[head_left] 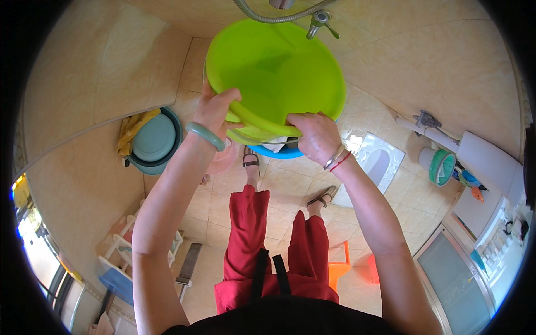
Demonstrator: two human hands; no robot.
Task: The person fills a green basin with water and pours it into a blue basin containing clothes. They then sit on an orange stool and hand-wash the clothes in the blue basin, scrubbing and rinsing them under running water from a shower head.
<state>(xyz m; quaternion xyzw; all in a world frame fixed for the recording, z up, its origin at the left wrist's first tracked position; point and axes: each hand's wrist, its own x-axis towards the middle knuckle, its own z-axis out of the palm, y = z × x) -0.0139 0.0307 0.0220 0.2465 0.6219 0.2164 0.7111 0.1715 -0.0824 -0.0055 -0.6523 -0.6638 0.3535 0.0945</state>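
Observation:
A large lime-green plastic basin [279, 72] is tilted in front of me, its inside facing up and toward me. My left hand [216, 109] is closed on the near left part of its rim, thumb over the edge. On the near right part, my right hand [318, 133] also grips the rim, with its fingertips hidden. Below the green basin part of a blue basin [290, 153] shows, with something white at its edge. A metal tap [319, 24] sticks out of the wall above the basin's far right side.
Teal basins [153, 139] with yellow gloves [133, 129] are at the left wall. A squat toilet [375, 167] lies in the floor to the right, near a small bin [442, 167]. A white rack [120, 245] stands lower left; an orange stool-like thing [338, 271] is behind my legs.

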